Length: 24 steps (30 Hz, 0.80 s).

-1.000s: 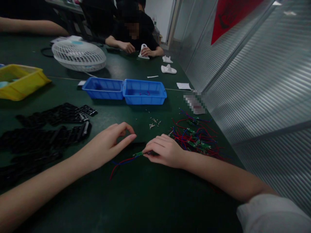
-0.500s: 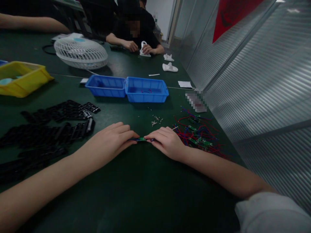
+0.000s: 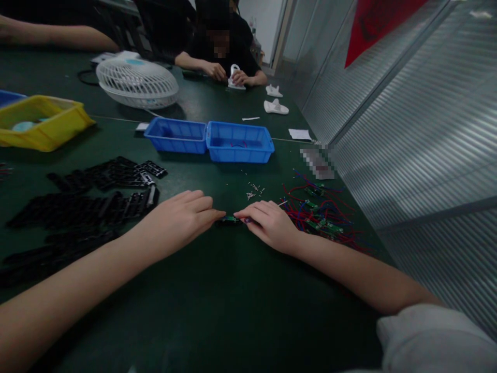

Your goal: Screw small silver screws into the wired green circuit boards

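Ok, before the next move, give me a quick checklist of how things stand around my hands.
1. Small green board between the hands: ok, near the fingertips of both.
2. Left hand in place: ok, fingertips by the board's left end.
3. Right hand in place: ok, fingertips at its right end.
4. Firm grip on the board: cannot tell, the fingers partly hide it.
5. Tiny metal pieces gathered: not ok, loosely scattered on the table.
6. Wired boards untangled: not ok, red and blue wires overlap.

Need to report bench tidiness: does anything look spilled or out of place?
Small metal pieces, probably screws, lie loose on the green table, near the right-hand blue bin, in no container. That looks spilled, but may be deliberate.
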Available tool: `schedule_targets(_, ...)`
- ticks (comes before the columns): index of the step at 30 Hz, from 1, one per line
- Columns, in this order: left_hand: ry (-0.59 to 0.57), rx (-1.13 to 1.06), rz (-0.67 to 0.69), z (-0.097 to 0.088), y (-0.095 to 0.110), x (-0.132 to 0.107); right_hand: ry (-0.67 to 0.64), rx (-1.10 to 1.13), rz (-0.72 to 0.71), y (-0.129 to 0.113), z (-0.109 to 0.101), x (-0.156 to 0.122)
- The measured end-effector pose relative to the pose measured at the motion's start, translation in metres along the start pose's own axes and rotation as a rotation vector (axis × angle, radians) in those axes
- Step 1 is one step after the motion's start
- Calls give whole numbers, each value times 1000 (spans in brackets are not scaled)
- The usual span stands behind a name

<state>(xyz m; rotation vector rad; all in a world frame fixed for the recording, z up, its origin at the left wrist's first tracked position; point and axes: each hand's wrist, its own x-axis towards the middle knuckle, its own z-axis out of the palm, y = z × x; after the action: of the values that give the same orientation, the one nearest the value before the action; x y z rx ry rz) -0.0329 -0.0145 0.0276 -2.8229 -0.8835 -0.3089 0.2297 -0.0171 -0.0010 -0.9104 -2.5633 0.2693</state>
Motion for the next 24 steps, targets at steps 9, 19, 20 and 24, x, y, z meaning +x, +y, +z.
schedule_targets(9, 39, 7, 27, 0, 3, 0, -24, -13, -55, 1, 1, 1)
schedule_targets(19, -52, -58, 32, 3, 5, 0, -77, -67, -87, 1, 1, 2)
schedule_targets(20, -80, -73, 32, 3, 5, -1, -88, -71, -96, 1, 1, 2)
schedule_targets(24, -127, -136, -33, 3, 8, 1, -99, -65, -81, 0, 1, 3)
